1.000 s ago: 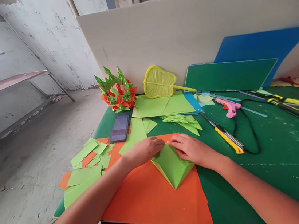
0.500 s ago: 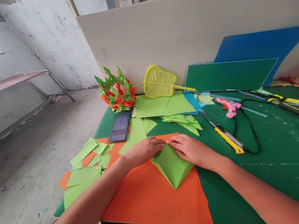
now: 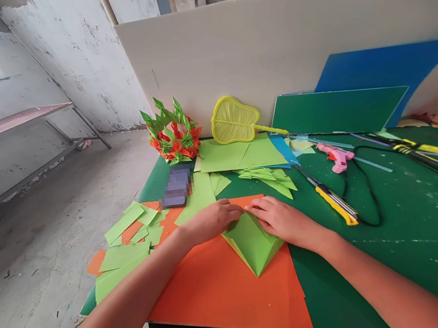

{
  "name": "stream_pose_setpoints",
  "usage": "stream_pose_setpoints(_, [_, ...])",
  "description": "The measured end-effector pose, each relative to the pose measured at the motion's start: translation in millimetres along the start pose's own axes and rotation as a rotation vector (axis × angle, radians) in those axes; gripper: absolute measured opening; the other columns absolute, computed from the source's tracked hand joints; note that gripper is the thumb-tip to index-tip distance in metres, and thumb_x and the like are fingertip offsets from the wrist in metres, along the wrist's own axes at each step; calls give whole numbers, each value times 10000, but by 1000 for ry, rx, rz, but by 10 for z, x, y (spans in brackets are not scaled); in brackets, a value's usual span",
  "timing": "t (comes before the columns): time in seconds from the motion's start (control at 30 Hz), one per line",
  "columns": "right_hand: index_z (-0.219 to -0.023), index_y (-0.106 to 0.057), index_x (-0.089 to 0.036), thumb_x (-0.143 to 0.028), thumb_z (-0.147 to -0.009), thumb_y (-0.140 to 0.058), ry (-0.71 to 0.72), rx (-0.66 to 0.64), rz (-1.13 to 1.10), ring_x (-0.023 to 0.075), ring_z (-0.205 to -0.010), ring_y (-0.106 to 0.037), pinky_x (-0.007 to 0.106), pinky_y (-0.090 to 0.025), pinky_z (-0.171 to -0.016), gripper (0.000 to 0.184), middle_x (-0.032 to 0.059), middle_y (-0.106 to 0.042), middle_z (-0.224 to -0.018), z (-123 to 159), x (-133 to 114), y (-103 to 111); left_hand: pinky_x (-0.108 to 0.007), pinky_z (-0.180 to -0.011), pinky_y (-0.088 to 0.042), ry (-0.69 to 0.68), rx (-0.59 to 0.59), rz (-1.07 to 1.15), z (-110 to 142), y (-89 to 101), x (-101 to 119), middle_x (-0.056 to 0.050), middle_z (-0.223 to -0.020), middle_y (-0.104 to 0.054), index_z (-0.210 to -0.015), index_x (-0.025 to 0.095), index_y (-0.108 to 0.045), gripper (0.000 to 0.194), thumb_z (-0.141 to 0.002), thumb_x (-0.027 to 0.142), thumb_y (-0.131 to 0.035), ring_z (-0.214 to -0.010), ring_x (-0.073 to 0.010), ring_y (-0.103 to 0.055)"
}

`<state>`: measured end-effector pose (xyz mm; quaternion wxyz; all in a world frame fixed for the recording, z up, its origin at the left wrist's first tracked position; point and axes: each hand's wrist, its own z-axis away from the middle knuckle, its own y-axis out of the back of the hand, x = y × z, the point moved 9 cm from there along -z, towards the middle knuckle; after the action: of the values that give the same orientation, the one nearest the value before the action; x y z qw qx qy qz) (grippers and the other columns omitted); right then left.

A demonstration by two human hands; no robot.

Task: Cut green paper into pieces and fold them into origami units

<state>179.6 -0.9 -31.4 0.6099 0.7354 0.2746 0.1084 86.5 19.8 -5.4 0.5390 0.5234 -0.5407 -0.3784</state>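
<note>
A folded sheet of green paper (image 3: 256, 242) lies on a large orange sheet (image 3: 228, 292), one pointed corner toward me. At its far corner, my left hand (image 3: 217, 220) presses with curled fingers on the left side. From the right, my right hand (image 3: 276, 216) grips the same paper's far edge, fingertips close to those of the left. The fingers hide that far corner. Just beyond my hands is a pile of folded green paper pieces (image 3: 271, 177).
Loose green and orange cut pieces (image 3: 124, 225) lie at left, near a dark phone (image 3: 176, 187). Behind stand a red-green paper ornament (image 3: 175, 137) and a yellow fan (image 3: 234, 120). A yellow utility knife (image 3: 335, 203) and pink glue gun (image 3: 337, 156) with its cord lie at right.
</note>
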Motion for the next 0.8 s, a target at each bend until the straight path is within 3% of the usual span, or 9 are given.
stream_pose_setpoints(0.27, [-1283, -539, -211, -110, -901, -429, -5, 19, -19, 264, -1107, -557, 436, -558, -876, 410, 104, -597, -1186, -2, -19, 40, -278, -729, -446, 41, 85, 120, 164, 103, -119, -58, -798, -668, -823, 191, -650, 168, -911, 160, -510, -770, -172, -601])
stream_pose_setpoints(0.63, [-1292, -528, -211, -114, -902, -411, -20, 5, -30, 262, -1106, -550, 424, -557, -868, 419, 103, -592, -1190, -2, -3, 27, -263, -681, -415, 142, 48, 53, 211, 93, -171, -40, -719, -682, -771, 179, -686, 216, -918, 283, -565, -702, -158, -588])
stream_pose_setpoints(0.73, [-1318, -504, -226, -113, -896, -418, -31, 11, -42, 259, -1125, -542, 425, -552, -879, 445, 98, -585, -1205, 2, 10, 37, -266, -642, -401, 171, 86, 23, 196, 94, -188, -40, -666, -636, -729, 165, -666, 316, -946, 340, -518, -659, -154, -566])
stream_pose_setpoints(0.8, [-1342, -481, -255, -110, -897, -417, -27, 12, -44, 251, -1114, -545, 416, -550, -874, 473, 90, -582, -1199, 2, 4, 45, -268, -634, -399, 172, 108, -7, 163, 92, -173, -46, -691, -620, -799, 162, -672, 332, -970, 357, -465, -674, -156, -561])
